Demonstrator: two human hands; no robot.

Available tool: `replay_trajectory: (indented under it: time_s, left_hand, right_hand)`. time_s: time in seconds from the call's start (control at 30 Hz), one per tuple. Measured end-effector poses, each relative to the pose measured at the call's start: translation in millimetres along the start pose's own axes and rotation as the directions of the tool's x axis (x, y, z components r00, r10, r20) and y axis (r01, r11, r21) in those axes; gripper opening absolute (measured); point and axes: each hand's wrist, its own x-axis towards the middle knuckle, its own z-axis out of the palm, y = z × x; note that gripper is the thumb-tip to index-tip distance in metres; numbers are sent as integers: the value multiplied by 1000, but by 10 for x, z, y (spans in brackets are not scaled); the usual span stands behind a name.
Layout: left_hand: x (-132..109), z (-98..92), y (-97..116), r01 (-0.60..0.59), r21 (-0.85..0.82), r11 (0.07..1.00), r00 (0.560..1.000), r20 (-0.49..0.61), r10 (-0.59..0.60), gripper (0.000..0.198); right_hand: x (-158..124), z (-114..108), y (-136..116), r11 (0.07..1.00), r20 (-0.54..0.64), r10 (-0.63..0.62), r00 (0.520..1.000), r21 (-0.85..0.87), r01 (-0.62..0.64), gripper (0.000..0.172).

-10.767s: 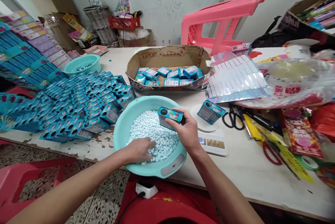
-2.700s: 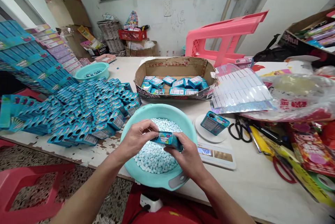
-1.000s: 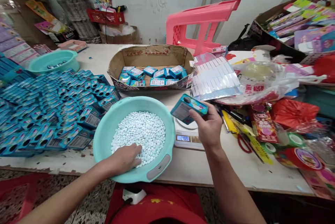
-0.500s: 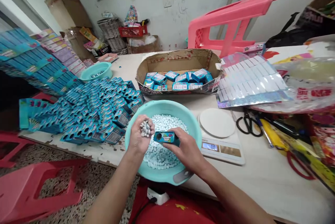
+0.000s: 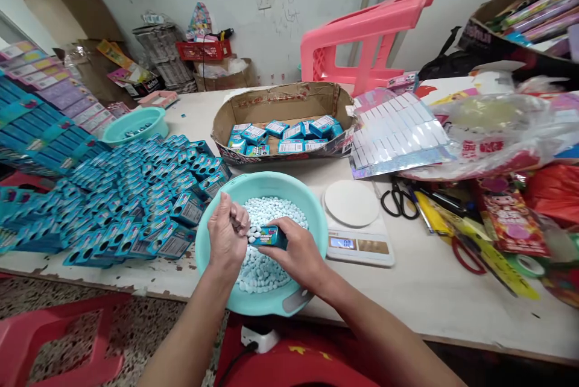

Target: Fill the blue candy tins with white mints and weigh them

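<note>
My right hand [image 5: 296,251] grips a small blue candy box [image 5: 268,235] by its long sides, over a turquoise basin [image 5: 205,260]. My left hand [image 5: 228,233] is curled round a handful of small pale candies, tilted against the box's left end. Several candies [image 5: 254,234] lie at that end, where the box's round hole was; they cover the hole now. Below both hands, the basin holds a heap of the same pale candies [image 5: 266,275].
Many blue boxes [image 5: 136,194] stand packed at left, holes up. A cut-down carton [image 5: 280,103] with several boxes is behind the basin. A kitchen scale [image 5: 357,218] sits at right, then black scissors [image 5: 400,200]. A smaller turquoise bowl [image 5: 136,125] stands at back left.
My left hand has turned from palm-up toward the box and come up against its end, with candies now at the hole. The view has swung to the right.
</note>
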Motion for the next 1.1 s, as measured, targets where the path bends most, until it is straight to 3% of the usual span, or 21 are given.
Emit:
replay_trajectory:
  time_s: [0.13, 0.2, 0.33, 0.4, 0.57, 0.77, 0.97, 1.1]
  left_hand:
    - [22, -36, 22, 11, 48, 999, 1000, 23, -12, 45]
    - [70, -110, 2, -22, 172, 985, 1000, 6, 22, 43]
    - [141, -324, -84, -1, 599, 801, 998, 49, -35, 33]
    - [115, -399, -108, -9, 683, 730, 991, 102, -82, 36]
    - [-69, -346, -102, -39, 647, 761, 978, 180, -104, 43]
    - [-151, -203, -164, -95, 659, 746, 945, 296, -141, 34]
    - [-64, -195, -218, -37, 680, 732, 961, 226, -161, 41]
    - [-57, -197, -136, 58, 599, 799, 956, 196, -217, 51]
  right_hand:
    - [-15, -52, 14, 997, -17, -48, 999, -56, 47, 38]
    - [-9, -92, 22, 990, -13, -96, 995, -104, 94, 35]
    - [28, -177, 71, 994, -31, -101, 994, -48, 99, 35]
    - [46, -213, 104, 997, -65, -65, 996, 39, 67, 36]
    - [51, -236, 156, 991, -95, 9, 995, 135, 4, 34]
    - [4, -188, 134, 988, -88, 3, 996, 157, 10, 33]
    - [-12, -203, 116, 974, -4, 47, 999, 223, -45, 34]
    - [-2, -229, 119, 943, 44, 118, 992, 308, -126, 33]
